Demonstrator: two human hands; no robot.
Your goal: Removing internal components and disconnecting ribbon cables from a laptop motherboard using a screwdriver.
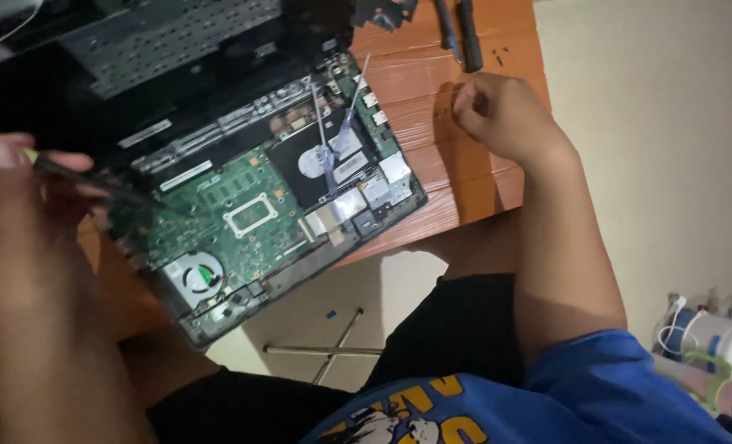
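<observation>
Fingers of my left hand (8, 193) are wrapped round a dark screwdriver (94, 179), close to the lens and blurred, and its shaft runs right, down to the near-left part of the opened laptop (242, 177). I cannot tell whether the tip touches the board. Over on the right, my right hand (497, 111) sits curled into a loose fist on the wooden table (456, 185), just right of the laptop, and from here I cannot make out whether anything lies inside it.

I see the laptop lying tilted on the table with its cover off. A green board (242, 218) fills its middle, with a round fan (200, 275) at the near-left corner and a bare metal frame on the board beside it. Further right sits a black patch with a silver disc, and two pale ribbon cables (337, 123) stand up from it. The dark keyboard panel (177, 37) lies at the far side, partly overlapping the laptop.

At the table's far edge I see two dark tools (460, 33) side by side, with a few tiny screws (501, 56) next to them. Two thin metal rods (333, 345) lie crossed on the pale floor below the table's near edge. White bottles (723, 341) stand at the far right of the floor.
</observation>
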